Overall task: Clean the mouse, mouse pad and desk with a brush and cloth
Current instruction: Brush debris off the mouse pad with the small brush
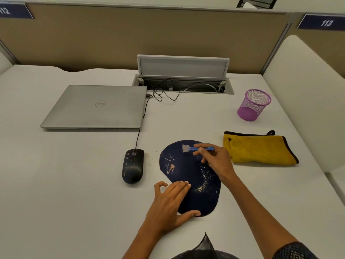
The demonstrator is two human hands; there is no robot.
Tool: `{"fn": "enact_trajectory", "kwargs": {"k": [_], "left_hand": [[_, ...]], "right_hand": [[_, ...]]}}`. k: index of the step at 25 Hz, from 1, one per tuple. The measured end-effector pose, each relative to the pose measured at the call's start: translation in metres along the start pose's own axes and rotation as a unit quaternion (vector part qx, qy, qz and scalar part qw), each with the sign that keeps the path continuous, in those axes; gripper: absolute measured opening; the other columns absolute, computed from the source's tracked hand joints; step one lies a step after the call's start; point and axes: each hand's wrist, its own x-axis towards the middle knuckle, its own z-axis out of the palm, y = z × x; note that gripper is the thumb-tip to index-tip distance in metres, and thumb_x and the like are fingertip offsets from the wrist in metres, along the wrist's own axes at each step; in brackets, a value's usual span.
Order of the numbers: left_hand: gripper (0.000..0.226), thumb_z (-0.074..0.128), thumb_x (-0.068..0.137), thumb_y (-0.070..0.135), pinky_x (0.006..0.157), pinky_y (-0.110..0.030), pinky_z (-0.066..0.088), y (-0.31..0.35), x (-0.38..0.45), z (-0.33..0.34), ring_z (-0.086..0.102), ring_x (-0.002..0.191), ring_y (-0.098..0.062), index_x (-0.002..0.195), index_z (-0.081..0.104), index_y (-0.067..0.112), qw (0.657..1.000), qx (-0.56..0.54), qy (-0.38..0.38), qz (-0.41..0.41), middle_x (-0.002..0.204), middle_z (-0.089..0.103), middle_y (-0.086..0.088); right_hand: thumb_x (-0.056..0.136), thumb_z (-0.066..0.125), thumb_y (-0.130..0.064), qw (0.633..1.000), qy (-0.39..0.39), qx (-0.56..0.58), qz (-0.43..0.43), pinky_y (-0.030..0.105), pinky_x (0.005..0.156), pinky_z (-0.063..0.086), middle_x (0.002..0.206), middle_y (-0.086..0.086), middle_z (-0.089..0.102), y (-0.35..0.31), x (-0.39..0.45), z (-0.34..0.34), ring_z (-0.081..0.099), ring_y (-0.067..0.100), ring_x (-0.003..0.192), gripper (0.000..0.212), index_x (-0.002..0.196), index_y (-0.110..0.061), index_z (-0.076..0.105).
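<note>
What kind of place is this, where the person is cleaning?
Most likely a shared office or study hall with numbered desk booths. A partition panel behind the desk carries a sign reading 113, a cable box is set into the desk, and a closed laptop lies there.

A pale grey desk (74, 184) carries a closed silver laptop (97, 107) far left, a corded black mouse (133, 166) nearer, a dark blue crumb-dusted mouse pad (188, 176) beside it, a folded yellow cloth (259, 149) right, and a purple mesh cup (253, 104) beyond.
</note>
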Motion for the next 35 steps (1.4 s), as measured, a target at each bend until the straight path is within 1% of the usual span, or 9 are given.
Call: {"fn": "enact_trajectory", "kwargs": {"k": [2,6,12,16,21,25,30,33,35], "left_hand": [[0.069,0.039,0.084,0.071,0.099,-0.038,0.024,0.000,0.000,0.000,0.053,0.116,-0.012,0.124,0.057,0.019,1.000,0.003,-0.001,0.003,0.127,0.058,0.004],[0.068,0.040,0.084,0.070,0.102,-0.040,0.024,0.000,-0.001,0.002,0.054,0.116,-0.012,0.123,0.058,0.018,1.000,-0.003,-0.002,0.005,0.127,0.058,0.003],[0.068,0.041,0.085,0.069,0.103,-0.040,0.025,-0.002,0.000,0.003,0.054,0.116,-0.014,0.122,0.059,0.015,1.000,-0.006,-0.007,0.011,0.127,0.058,0.001],[0.067,0.041,0.085,0.068,0.107,-0.037,0.026,-0.002,0.002,0.001,0.052,0.117,-0.014,0.121,0.059,0.014,1.000,-0.019,-0.010,0.019,0.126,0.058,0.000],[0.070,0.040,0.085,0.068,0.101,-0.028,0.031,-0.004,0.005,-0.002,0.052,0.117,-0.019,0.123,0.057,0.012,0.998,-0.036,-0.039,0.025,0.128,0.057,-0.004],[0.070,0.043,0.085,0.067,0.100,-0.029,0.034,-0.003,0.004,-0.001,0.052,0.119,-0.020,0.124,0.057,0.011,0.998,-0.044,-0.037,0.019,0.129,0.056,-0.004],[0.069,0.042,0.085,0.068,0.101,-0.027,0.034,-0.003,0.002,0.000,0.050,0.120,-0.018,0.124,0.057,0.013,0.998,-0.042,-0.035,0.014,0.130,0.055,-0.003],[0.069,0.042,0.085,0.069,0.100,-0.025,0.032,-0.003,0.003,0.000,0.052,0.118,-0.016,0.123,0.058,0.014,0.999,-0.038,-0.030,0.013,0.129,0.056,-0.001],[0.068,0.041,0.085,0.069,0.100,-0.024,0.031,-0.002,0.003,-0.001,0.052,0.118,-0.016,0.123,0.058,0.015,0.999,-0.037,-0.029,0.010,0.129,0.056,0.000]], "right_hand": [[0.092,0.054,-0.016,1.000,0.007,-0.024,-0.008,0.008,0.054,0.046,0.089,0.003,0.072,0.001,0.002,0.002,0.057,0.000,0.051,0.018,0.104,-0.016,0.068],[0.092,0.053,-0.019,0.987,0.151,-0.051,0.021,0.005,0.052,0.045,0.093,0.001,0.070,0.005,0.010,-0.004,0.057,0.003,0.052,0.022,0.110,-0.015,0.067],[0.094,0.050,-0.019,0.999,-0.042,0.001,0.034,0.012,0.047,0.044,0.099,0.004,0.072,0.001,0.002,0.009,0.059,0.010,0.059,0.024,0.112,-0.014,0.065],[0.094,0.051,-0.018,0.995,0.088,-0.022,0.032,0.013,0.052,0.045,0.094,0.002,0.072,0.003,0.007,0.000,0.059,0.008,0.057,0.021,0.108,-0.017,0.066],[0.094,0.051,-0.017,0.997,-0.036,0.029,0.059,0.013,0.046,0.044,0.095,0.004,0.072,0.003,0.002,0.004,0.059,0.011,0.058,0.021,0.108,-0.015,0.066],[0.094,0.050,-0.018,0.992,0.113,-0.011,0.052,0.017,0.051,0.045,0.092,0.002,0.071,0.003,0.006,0.003,0.058,0.010,0.056,0.021,0.107,-0.017,0.066],[0.095,0.049,-0.019,0.999,-0.014,0.001,0.041,0.015,0.046,0.044,0.100,0.006,0.072,0.001,0.005,0.010,0.060,0.012,0.057,0.021,0.108,-0.019,0.065],[0.094,0.050,-0.020,0.991,0.113,-0.036,0.059,0.014,0.048,0.043,0.101,0.004,0.072,0.002,0.013,0.003,0.059,0.010,0.057,0.022,0.110,-0.017,0.066],[0.094,0.050,-0.021,0.991,0.123,-0.027,0.042,0.010,0.048,0.044,0.099,0.001,0.071,0.000,0.014,0.000,0.059,0.008,0.058,0.024,0.113,-0.017,0.065]]}}
